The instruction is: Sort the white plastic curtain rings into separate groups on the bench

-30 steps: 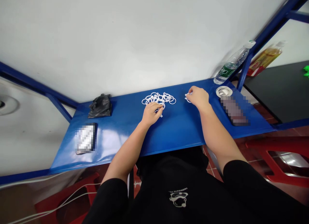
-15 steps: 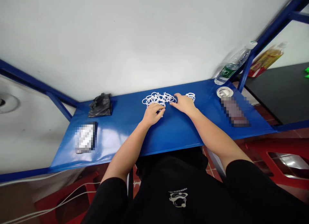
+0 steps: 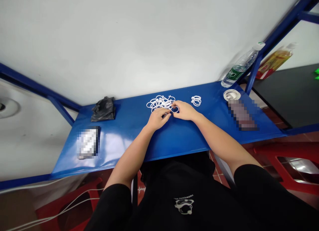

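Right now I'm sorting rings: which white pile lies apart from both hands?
The small stack of white rings, right of the hands; the big tangled pile touches them.

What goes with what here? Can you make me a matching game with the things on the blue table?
Things:
1. black plastic bag
2. water bottle
3. small stack of white rings
4. big pile of white rings

Places:
A. far right corner, leaning on the blue frame
B. just beyond both hands
C. far left of the table
D. alone, right of the hands

Pairs: 1-C, 2-A, 3-D, 4-B
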{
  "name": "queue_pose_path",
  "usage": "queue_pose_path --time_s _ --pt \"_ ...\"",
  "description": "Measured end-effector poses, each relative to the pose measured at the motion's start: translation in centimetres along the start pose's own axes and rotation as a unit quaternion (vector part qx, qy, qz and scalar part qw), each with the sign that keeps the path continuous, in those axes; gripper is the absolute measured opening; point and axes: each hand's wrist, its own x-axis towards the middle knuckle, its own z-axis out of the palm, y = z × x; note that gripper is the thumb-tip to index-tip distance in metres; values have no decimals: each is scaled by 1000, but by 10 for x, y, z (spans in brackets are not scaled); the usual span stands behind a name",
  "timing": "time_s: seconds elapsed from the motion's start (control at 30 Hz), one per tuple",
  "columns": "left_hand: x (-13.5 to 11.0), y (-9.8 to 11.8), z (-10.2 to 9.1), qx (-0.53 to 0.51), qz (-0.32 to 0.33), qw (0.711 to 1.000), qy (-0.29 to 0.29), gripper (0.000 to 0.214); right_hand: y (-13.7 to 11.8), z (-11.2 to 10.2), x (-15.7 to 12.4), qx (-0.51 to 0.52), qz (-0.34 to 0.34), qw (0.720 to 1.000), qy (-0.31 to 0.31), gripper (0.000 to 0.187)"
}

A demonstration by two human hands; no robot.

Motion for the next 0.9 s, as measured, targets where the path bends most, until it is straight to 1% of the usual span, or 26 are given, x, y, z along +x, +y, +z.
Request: queue_pose_path --time_s 0.07,0.13,0.23,0.3,0.4,0.5,0.57,0.6,0.63,0.7,0.73,0.77,0.83,0.9 --pt "-1 0 0 -5 -3 1000 2 17 0 0 0 22 -43 999 -10 30" --pt "-1 0 1 -11 -11 1000 6 21 0 -1 0 31 -63 998 -8 24" --pt "-1 2 1 -17 -15 1000 10 26 -1 -3 -1 45 -64 997 6 29" --pt "1 3 0 -16 2 1000 18 22 -2 -4 -2 64 -70 995 4 32" --pt "2 5 -1 -10 31 998 46 14 -3 -4 -2 99 -82 992 -10 34" --pt "3 6 -3 -4 42 997 66 16 -4 -1 -2 124 -79 989 -14 35" --pt "4 7 -4 3 44 997 67 20 -3 1 -2 129 -72 989 10 28" --pt "4 7 -4 7 41 997 66 23 -3 2 -2 129 -69 989 34 22" --pt "4 7 -4 11 36 997 63 25 -2 3 -2 127 -71 987 61 20" --pt "4 6 -4 15 20 998 54 29 -2 4 -3 120 -94 982 111 27" --pt "4 6 -4 16 12 998 51 30 -2 4 -3 117 -113 979 126 29" --pt "4 5 -4 16 6 999 49 32 -2 3 -3 114 -135 975 132 27" --pt "3 4 -4 13 2 999 48 34 -3 2 -4 117 -169 971 120 22" --pt "3 3 -4 9 1 999 45 36 -3 0 -4 134 -173 971 93 20"
